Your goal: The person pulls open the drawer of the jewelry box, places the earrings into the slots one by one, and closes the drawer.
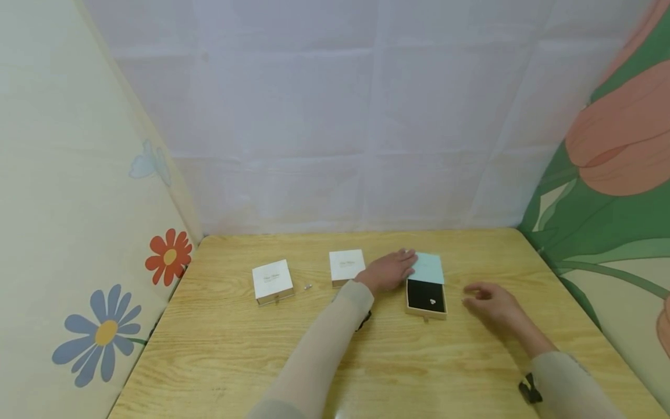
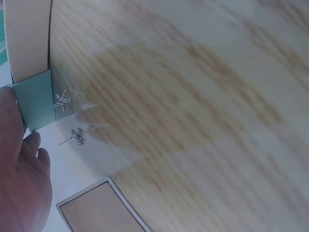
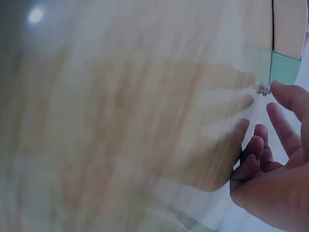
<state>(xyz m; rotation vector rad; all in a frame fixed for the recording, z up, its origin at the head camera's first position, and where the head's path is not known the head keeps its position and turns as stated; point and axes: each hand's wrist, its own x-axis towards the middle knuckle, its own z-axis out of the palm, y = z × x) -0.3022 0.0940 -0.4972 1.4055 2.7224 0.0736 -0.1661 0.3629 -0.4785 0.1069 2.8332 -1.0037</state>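
The left hand [image 1: 389, 271] is laid with fingers extended on the left edge of the turquoise lid [image 1: 429, 269] of an open jewellery box [image 1: 426, 315]. The lid is folded back toward the far side, with the box's black insert [image 1: 423, 294] exposed. A small silver earring [image 1: 432, 301] is seen on the insert, toward its near right. The right hand [image 1: 494, 304] is held just right of the box, its fingers loosely curved and thumb and forefinger spread apart. Two closed white boxes are placed farther left: one [image 1: 348, 266] near the left hand, the other [image 1: 273, 281] at the far left. Between these, another small silver piece [image 1: 307, 287] is seen on the wooden table [image 1: 220, 355].
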